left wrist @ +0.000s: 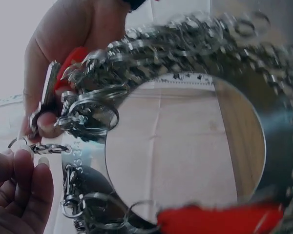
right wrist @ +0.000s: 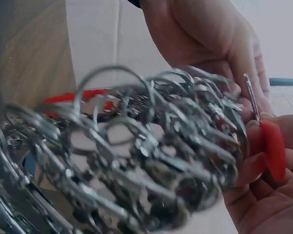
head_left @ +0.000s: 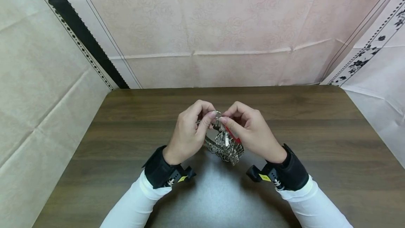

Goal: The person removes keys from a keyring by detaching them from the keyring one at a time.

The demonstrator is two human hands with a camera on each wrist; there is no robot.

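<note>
While both hands (head_left: 218, 131) pinch it | key-ring bunch (head_left: 225, 147) hangs downward

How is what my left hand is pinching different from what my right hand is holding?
The left hand pinches a small bare metal split ring; the right hand holds a flat tool with a red handle. The ring is round and all silver, while the tool is straight, with a thin metal blade above its red grip. Both hands are raised above the wooden table, and both items meet at the big bunch of key rings.
</note>
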